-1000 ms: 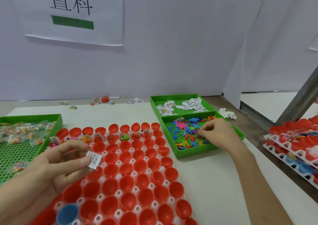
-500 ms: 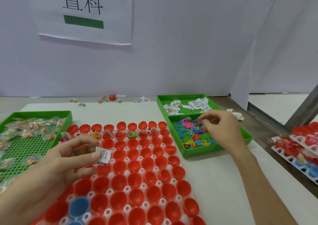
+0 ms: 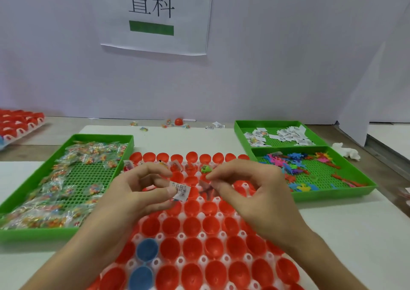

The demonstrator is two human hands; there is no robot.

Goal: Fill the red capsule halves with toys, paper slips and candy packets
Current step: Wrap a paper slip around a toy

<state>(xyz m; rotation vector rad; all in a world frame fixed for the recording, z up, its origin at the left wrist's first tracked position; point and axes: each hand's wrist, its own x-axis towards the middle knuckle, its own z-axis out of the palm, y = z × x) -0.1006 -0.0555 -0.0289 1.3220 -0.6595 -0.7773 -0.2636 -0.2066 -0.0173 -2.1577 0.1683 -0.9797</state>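
Observation:
A white rack [image 3: 200, 234] holds rows of open red capsule halves [image 3: 193, 225]; two halves near the front are blue [image 3: 146, 249]. Several halves in the far rows hold slips and toys. Over the rack's middle, my left hand [image 3: 133, 192] pinches a white printed paper slip [image 3: 180, 191] between thumb and forefinger. Just right of it, my right hand [image 3: 246, 192] pinches a small reddish-brown toy [image 3: 207, 188], blurred. Candy packets fill the left green tray [image 3: 66, 231]. Paper slips lie in the far right green tray [image 3: 241, 134], and coloured toys in the tray [image 3: 332, 193] in front of it.
A sign with a green bar [image 3: 155, 17] hangs on the white back wall. Loose packets, slips and a red capsule half [image 3: 178, 121] lie by the wall. Another rack of red capsules [image 3: 20, 121] sits far left. A crumpled white tissue [image 3: 347, 152] lies right of the trays.
My right hand left the toy tray and came over the rack with a toy pinched in it, close to my left hand. The view swung left.

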